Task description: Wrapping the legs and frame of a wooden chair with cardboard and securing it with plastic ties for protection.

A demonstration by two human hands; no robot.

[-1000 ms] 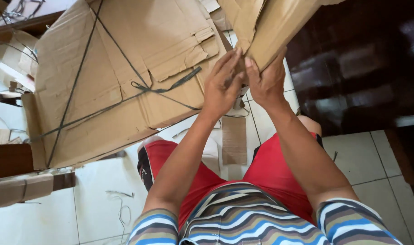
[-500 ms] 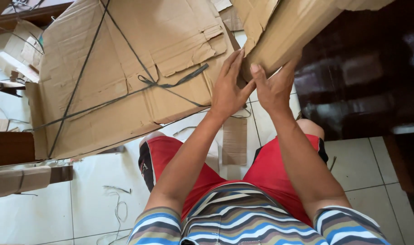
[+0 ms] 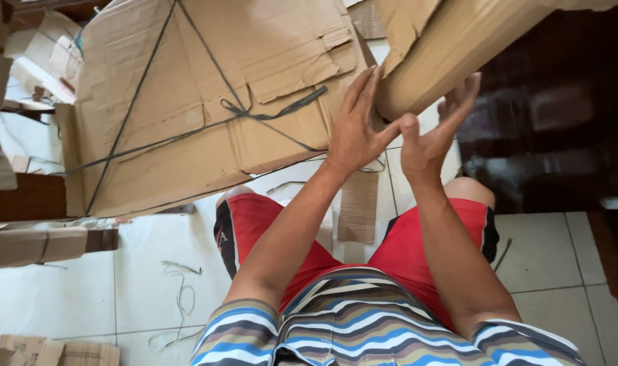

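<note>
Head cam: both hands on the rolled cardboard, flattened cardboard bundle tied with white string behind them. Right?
Not quite: the string around the flattened cardboard bundle is dark grey, not white, as the head view shows. The rest holds: the left hand and right hand are both at the end of the rolled cardboard.

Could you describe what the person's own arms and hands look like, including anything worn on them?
Both arms are bare from the short sleeves down. The left hand and right hand wear no gloves, and no rings, watch or bands show. The left sleeve and right sleeve belong to a shirt striped in blue, white, brown and grey.
</note>
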